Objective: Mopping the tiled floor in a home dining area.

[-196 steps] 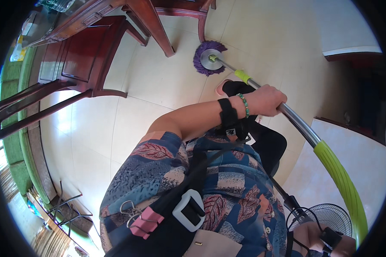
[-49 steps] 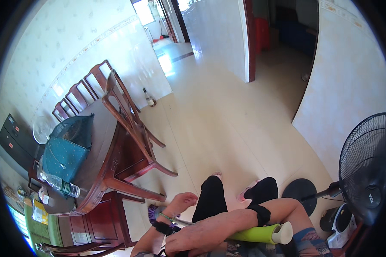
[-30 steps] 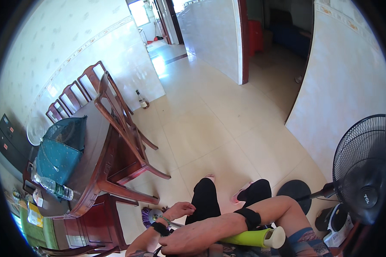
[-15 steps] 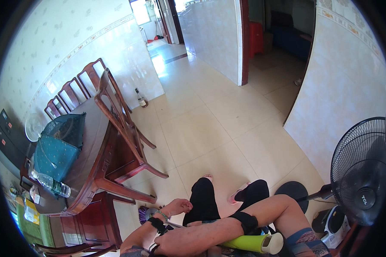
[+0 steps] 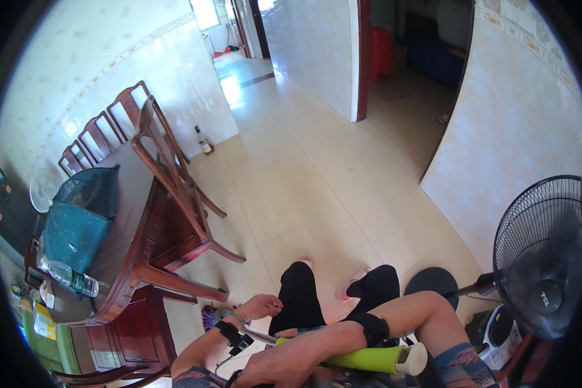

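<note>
My left hand (image 5: 262, 306) hangs over my black-trousered knee, fingers loosely curled together with nothing in them. A green bracelet (image 5: 237, 318) and a black wrist strap with a small device (image 5: 242, 341) are on that wrist. Across my lap reaches my right hand (image 5: 288, 363), bent down beside the left forearm. Its fingers close near a dark strap (image 5: 231, 378) at the lower edge; what they hold is unclear. Under my right forearm lies a lime-green handle (image 5: 362, 360) with a cream end. A metal rod (image 5: 260, 335) appears beyond the arm, toward a purple-fringed mop head (image 5: 209, 316).
A wooden table (image 5: 132, 226) with a teal food cover (image 5: 81, 220) and plastic bottle (image 5: 71, 278) stands left, chairs (image 5: 174, 174) around it. A black fan (image 5: 540, 258) stands right, its round base (image 5: 431, 288) near my feet. A glass bottle (image 5: 204, 141) is by the wall.
My right hand has shifted down, away from the left wrist, uncovering the wrist device and more of the metal rod. The view has turned slightly, so the room sits farther left and up.
</note>
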A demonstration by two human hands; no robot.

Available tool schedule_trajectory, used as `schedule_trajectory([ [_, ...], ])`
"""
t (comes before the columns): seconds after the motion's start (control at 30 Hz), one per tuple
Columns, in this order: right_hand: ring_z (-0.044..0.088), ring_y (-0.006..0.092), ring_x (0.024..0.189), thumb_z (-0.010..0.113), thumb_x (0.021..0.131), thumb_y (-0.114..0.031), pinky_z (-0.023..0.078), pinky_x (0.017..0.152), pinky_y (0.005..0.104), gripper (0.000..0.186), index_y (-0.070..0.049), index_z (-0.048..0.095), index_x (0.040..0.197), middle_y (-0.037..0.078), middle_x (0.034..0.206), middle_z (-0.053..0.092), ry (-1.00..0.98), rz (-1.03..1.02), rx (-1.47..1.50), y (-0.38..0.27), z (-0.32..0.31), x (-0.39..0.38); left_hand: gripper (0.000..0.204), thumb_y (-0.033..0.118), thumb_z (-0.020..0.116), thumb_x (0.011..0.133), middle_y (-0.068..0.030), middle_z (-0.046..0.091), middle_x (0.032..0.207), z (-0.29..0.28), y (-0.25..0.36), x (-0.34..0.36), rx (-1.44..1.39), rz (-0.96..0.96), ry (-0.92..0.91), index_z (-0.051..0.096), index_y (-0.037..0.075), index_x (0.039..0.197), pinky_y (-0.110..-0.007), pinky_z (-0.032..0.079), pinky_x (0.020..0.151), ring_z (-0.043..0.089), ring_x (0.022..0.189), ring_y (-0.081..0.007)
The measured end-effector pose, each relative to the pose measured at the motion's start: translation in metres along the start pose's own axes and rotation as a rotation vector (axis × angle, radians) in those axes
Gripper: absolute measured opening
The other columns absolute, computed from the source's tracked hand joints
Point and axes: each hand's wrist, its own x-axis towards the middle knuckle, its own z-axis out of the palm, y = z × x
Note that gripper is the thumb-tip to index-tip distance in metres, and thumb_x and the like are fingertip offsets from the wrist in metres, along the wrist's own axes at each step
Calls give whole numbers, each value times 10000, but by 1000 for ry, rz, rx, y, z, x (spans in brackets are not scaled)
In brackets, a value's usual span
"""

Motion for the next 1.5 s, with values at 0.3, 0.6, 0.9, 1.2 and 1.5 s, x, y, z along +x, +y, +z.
schedule_trajectory([
  [0.3, 565, 406, 1119, 625, 894, -130, 440, 975, 426, 505, 86, 478, 1325, 301, 1209, 582, -16, -133, 78, 11, 7, 4, 146, 139, 687, 849, -63, 709, 840, -17, 51, 26, 330, 209, 17, 698, 71, 978, -288, 547, 733, 671, 771, -156],
  [0.6, 505, 389, 1225, 591, 947, -180, 399, 1045, 420, 560, 83, 387, 1398, 289, 1305, 524, -54, -64, 62, 10, 5, 1, 165, 124, 696, 860, -41, 711, 856, -26, 68, 34, 439, 275, -7, 695, 60, 1012, -262, 526, 732, 631, 766, -114],
  [0.9, 525, 358, 1161, 582, 945, -161, 414, 1010, 405, 492, 46, 433, 1366, 242, 1254, 543, -46, -70, 39, -12, -4, -1, 150, 125, 706, 855, -29, 677, 784, -31, 54, 20, 475, 291, 73, 704, 79, 997, -261, 515, 695, 603, 718, -117],
  [1.2, 581, 359, 964, 692, 784, -93, 456, 852, 434, 416, 48, 574, 1157, 236, 1015, 605, 51, -63, 94, -3, 11, 13, 150, 135, 699, 858, -32, 661, 750, -46, 50, -11, 446, 216, 164, 708, 68, 992, -258, 499, 673, 591, 705, -112],
  [1.5, 586, 361, 821, 684, 709, -69, 453, 734, 439, 256, 34, 612, 932, 217, 866, 610, 19, -42, 206, 10, 11, 13, 153, 111, 670, 874, -48, 684, 784, -42, 26, -22, 418, 126, 140, 706, 47, 1009, -262, 508, 691, 617, 725, -115],
])
